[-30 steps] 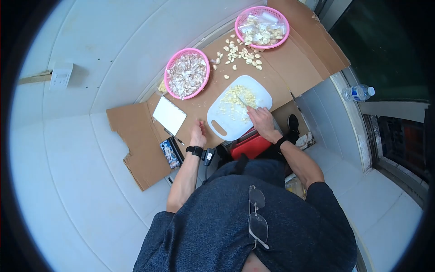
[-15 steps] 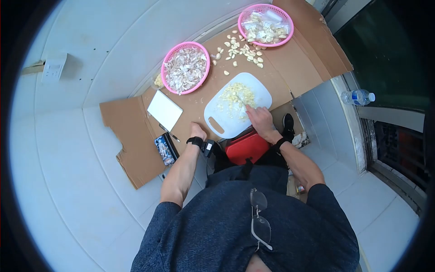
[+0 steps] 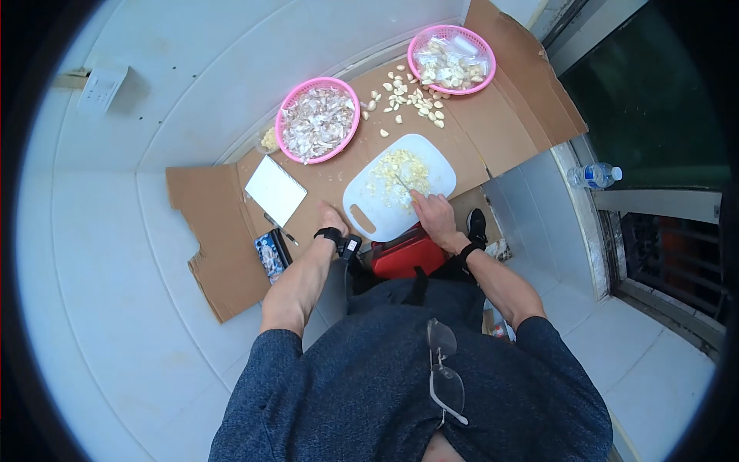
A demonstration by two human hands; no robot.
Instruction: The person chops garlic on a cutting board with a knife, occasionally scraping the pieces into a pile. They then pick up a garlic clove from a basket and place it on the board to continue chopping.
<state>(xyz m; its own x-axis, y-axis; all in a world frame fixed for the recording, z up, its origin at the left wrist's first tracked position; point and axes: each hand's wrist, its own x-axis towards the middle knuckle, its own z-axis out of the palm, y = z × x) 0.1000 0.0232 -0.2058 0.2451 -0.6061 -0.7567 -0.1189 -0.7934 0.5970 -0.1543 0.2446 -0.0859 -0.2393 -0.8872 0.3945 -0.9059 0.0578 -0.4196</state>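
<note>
A pair of eyeglasses (image 3: 446, 385) is hung at the neckline of a dark shirt (image 3: 346, 377), nearest the camera. Black bands (image 3: 467, 250) are worn on both wrists, with a dark device (image 3: 351, 245) attached beside the left one. A red object (image 3: 408, 258), partly hidden, is seen below the near edge of the cardboard-covered tabletop (image 3: 362, 146), with a black shoe (image 3: 476, 223) to its right. The left hand (image 3: 331, 219) is held at that edge, just beside a white cutting board (image 3: 391, 225); whether its fingers are spread or curled cannot be told. A knife (image 3: 401, 182) is gripped in the right hand (image 3: 436, 217), the fingers closed around its handle and the blade directed away from the body, over the board. Chopped garlic (image 3: 404, 167) is spread across the board's middle, around the blade. To the left, a blue-patterned case (image 3: 269, 254), a pen (image 3: 282, 229) and a spiral notebook (image 3: 275, 190) are laid out. A small container (image 3: 269, 140) of yellowish bits is set beside the left pink basket (image 3: 341, 85), which is filled with papery skins. Whole peeled cloves (image 3: 424, 103) are scattered between it and the right pink basket (image 3: 454, 29), where more cloves and clear plastic are held. At far right, a plastic bottle (image 3: 594, 176) is seen.
</note>
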